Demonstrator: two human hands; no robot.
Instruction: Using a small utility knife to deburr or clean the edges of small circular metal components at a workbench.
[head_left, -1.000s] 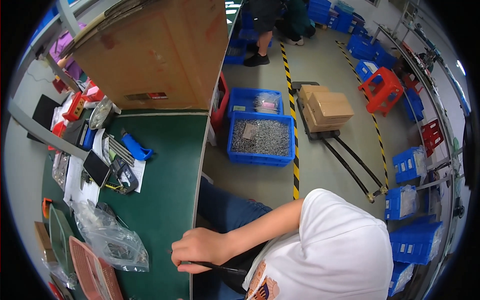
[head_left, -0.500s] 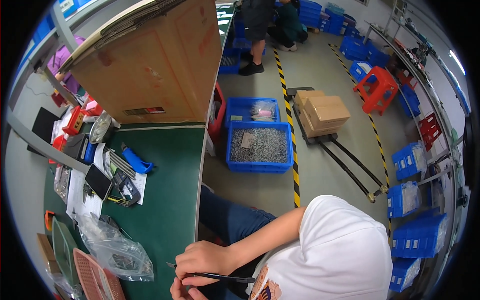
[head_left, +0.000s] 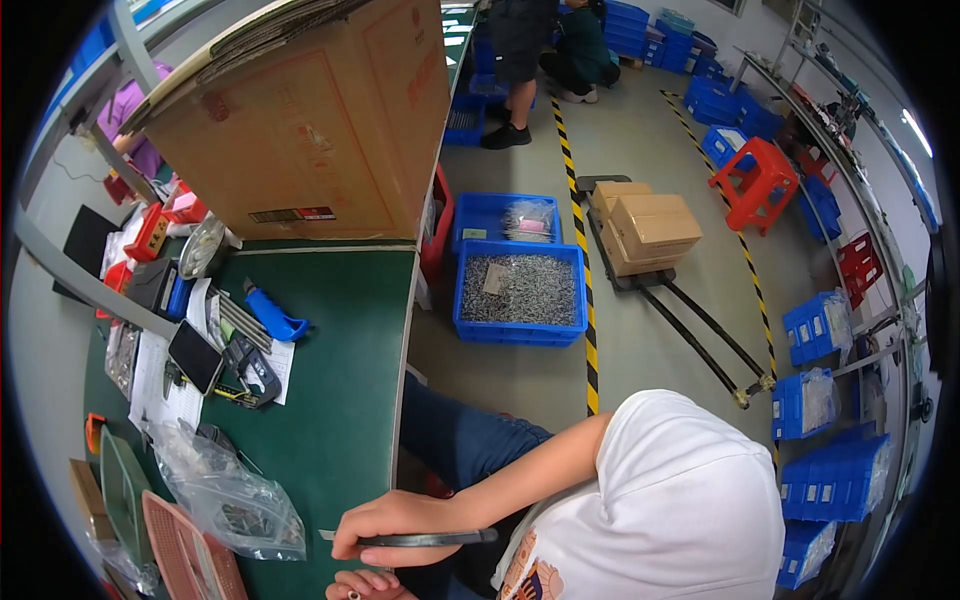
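My right hand [head_left: 405, 522] is closed round a slim dark-handled knife [head_left: 430, 539] at the bench's near edge. Its short silver blade tip pokes out past the fingers, and the handle's end points back toward my white shirt. Just below, my left hand [head_left: 372, 583] is curled, partly cut off by the lower picture edge. At its fingertips shows a small round metal piece [head_left: 353, 595] with a hole, mostly hidden. A clear plastic bag [head_left: 235, 495] of small parts lies on the green bench top [head_left: 330, 400], left of my hands.
A big cardboard box [head_left: 310, 140] stands on the bench. A blue-handled tool [head_left: 272, 315], a caliper [head_left: 252, 370] and a phone [head_left: 196, 357] lie at left, above a pink basket [head_left: 190, 550]. Blue crates [head_left: 520, 326] of metal parts and a loaded trolley [head_left: 655, 285] stand on the floor.
My right hand has shifted slightly left and down, and the knife handle has swung up nearer level. My left hand's fingers have turned, bringing the small round piece into sight.
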